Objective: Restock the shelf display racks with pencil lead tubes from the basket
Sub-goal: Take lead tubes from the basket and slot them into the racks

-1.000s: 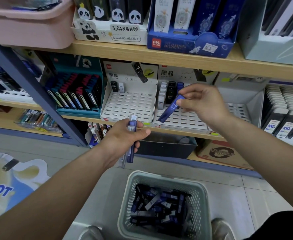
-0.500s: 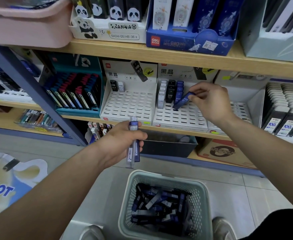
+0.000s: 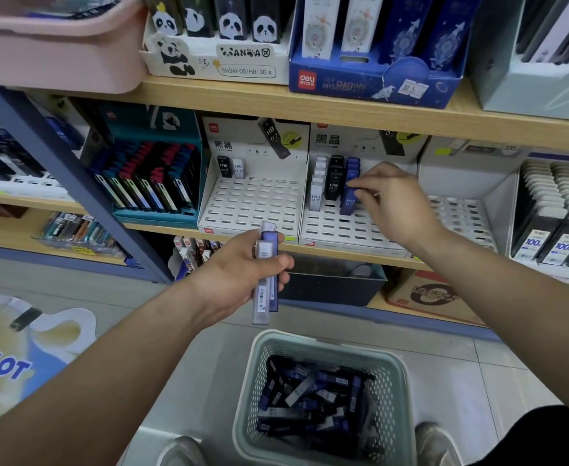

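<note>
In the right rack (image 3: 343, 227), three columns of lead tubes (image 3: 333, 183) stand at its back left, and the right hand (image 3: 394, 203) reaches in from its right to pinch the foremost tube (image 3: 348, 200) of the third column. Just left of that rack sits the left rack (image 3: 252, 206), two tubes (image 3: 231, 167) at its back, while the left hand (image 3: 239, 274) holds a pair of tubes (image 3: 265, 280) before and below the right rack's left corner. The basket (image 3: 407, 391) stands on the floor (image 3: 444, 348) in front of and beneath that rack, loose tubes (image 3: 310, 395) heaped in it.
</note>
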`<state>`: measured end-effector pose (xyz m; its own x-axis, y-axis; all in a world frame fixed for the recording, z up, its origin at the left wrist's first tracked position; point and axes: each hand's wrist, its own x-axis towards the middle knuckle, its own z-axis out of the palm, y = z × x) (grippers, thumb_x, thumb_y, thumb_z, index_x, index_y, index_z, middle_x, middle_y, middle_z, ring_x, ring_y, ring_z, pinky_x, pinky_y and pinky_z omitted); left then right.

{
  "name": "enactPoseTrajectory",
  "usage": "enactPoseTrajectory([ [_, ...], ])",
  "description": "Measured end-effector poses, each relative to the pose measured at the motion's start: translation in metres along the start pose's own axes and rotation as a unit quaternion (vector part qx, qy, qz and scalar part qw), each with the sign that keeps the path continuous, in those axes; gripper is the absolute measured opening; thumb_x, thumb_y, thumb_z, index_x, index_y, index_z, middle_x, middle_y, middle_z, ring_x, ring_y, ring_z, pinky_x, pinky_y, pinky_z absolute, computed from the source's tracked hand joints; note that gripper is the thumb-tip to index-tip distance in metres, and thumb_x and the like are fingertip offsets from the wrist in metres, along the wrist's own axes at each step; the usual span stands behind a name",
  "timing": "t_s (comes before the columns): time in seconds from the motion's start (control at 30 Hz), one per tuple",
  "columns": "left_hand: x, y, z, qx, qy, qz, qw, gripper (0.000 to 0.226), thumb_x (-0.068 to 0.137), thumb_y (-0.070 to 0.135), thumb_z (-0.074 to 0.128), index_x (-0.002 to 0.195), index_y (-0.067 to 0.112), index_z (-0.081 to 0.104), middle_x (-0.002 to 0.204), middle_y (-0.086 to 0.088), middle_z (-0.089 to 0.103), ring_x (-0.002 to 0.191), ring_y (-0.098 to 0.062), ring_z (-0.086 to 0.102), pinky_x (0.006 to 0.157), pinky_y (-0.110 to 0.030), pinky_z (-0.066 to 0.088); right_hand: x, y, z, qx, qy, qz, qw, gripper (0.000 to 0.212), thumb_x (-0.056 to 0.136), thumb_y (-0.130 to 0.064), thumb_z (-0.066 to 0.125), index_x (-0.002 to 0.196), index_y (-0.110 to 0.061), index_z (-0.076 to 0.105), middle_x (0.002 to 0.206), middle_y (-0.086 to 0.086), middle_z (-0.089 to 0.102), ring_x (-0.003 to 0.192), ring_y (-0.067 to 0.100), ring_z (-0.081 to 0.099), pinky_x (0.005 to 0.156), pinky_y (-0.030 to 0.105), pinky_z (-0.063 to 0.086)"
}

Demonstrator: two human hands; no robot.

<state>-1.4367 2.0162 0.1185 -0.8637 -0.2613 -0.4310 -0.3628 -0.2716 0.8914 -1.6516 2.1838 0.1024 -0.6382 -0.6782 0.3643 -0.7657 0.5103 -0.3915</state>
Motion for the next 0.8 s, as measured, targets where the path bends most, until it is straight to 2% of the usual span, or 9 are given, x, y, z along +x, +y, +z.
enactPoseTrajectory([
  [0.03,0.0,0.0,-0.001,0.003,-0.003,0.002,1.0,0.029,0.095,-0.001,0.061,0.122,0.01,0.055,0.082,-0.003,0.07,0.074,-0.019,0.064,0.078,-0.036,0.053,0.0,-0.003,-0.002,-0.007,0.007,0.005,1.0,0.026,0.093,-0.013,0.065,0.119,-0.015,0.072,0.106,0.005,0.061,0.092,0.023,0.062,0.086,0.033,0.052],
  [0.1,-0.001,0.0,-0.001,0.01,-0.006,0.007,1.0,0.032,0.094,0.001,0.062,0.123,0.012,0.055,0.085,-0.004,0.071,0.079,-0.02,0.066,0.083,-0.039,0.053,0.0,-0.015,-0.008,-0.015,0.025,0.01,1.0,0.03,0.092,-0.02,0.067,0.122,-0.021,0.07,0.102,-0.004,0.055,0.086,0.014,0.057,0.08,0.03,0.05],
  [0.17,0.0,0.001,-0.001,0.009,-0.01,0.013,1.0,0.033,0.093,0.001,0.063,0.123,0.013,0.056,0.086,-0.005,0.072,0.081,-0.022,0.067,0.086,-0.04,0.053,0.0,-0.035,-0.016,0.061,0.012,0.016,0.998,0.024,0.091,-0.024,0.069,0.114,-0.026,0.072,0.095,-0.01,0.058,0.08,0.008,0.058,0.077,0.025,0.048],
  [0.27,0.0,0.001,0.001,0.015,-0.02,0.024,0.999,0.033,0.092,0.002,0.064,0.123,0.014,0.057,0.088,-0.005,0.074,0.083,-0.022,0.069,0.091,-0.044,0.054,-0.007,-0.075,-0.019,0.271,-0.122,0.055,0.953,0.012,0.09,-0.023,0.072,0.101,-0.026,0.071,0.084,-0.009,0.069,0.078,0.007,0.066,0.074,0.025,0.054],
  [0.33,0.0,0.001,0.003,0.022,-0.027,0.035,0.999,0.035,0.092,0.003,0.065,0.124,0.011,0.057,0.09,-0.007,0.074,0.083,-0.022,0.07,0.087,-0.043,0.055,-0.012,-0.088,-0.013,0.327,-0.175,0.069,0.926,0.014,0.087,-0.023,0.076,0.099,-0.02,0.071,0.081,-0.002,0.071,0.076,0.014,0.07,0.074,0.032,0.058],
  [0.4,0.0,0.001,0.004,0.03,-0.032,0.047,0.998,0.034,0.092,0.001,0.064,0.124,0.007,0.057,0.091,-0.008,0.074,0.082,-0.021,0.071,0.081,-0.038,0.055,-0.014,-0.094,-0.007,0.353,-0.188,0.084,0.913,0.02,0.083,-0.022,0.08,0.099,-0.017,0.07,0.083,0.003,0.072,0.078,0.021,0.072,0.076,0.037,0.061],
  [0.5,-0.001,0.001,0.005,0.049,-0.044,0.056,0.996,0.03,0.092,0.002,0.064,0.121,0.008,0.058,0.092,-0.007,0.075,0.085,-0.022,0.071,0.083,-0.037,0.055,-0.015,-0.096,-0.003,0.365,-0.188,0.104,0.906,0.022,0.08,-0.018,0.082,0.098,-0.014,0.07,0.087,0.008,0.072,0.079,0.024,0.072,0.076,0.041,0.062],
  [0.63,-0.003,0.002,0.006,0.061,-0.058,0.066,0.994,0.028,0.093,0.002,0.063,0.121,0.008,0.058,0.091,-0.005,0.075,0.086,-0.022,0.071,0.083,-0.035,0.056,-0.015,-0.094,-0.004,0.418,-0.208,0.13,0.875,0.021,0.082,-0.008,0.079,0.1,-0.007,0.069,0.083,0.011,0.072,0.074,0.02,0.069,0.072,0.034,0.061],
  [0.8,-0.001,0.003,0.006,0.03,-0.047,0.065,0.996,0.027,0.098,-0.002,0.055,0.125,0.003,0.056,0.09,-0.009,0.072,0.083,-0.022,0.07,0.081,-0.035,0.058,-0.012,-0.085,-0.006,0.431,-0.215,0.13,0.867,0.018,0.092,-0.004,0.066,0.103,-0.017,0.072,0.086,0.006,0.067,0.08,0.021,0.064,0.079,0.032,0.058],
])
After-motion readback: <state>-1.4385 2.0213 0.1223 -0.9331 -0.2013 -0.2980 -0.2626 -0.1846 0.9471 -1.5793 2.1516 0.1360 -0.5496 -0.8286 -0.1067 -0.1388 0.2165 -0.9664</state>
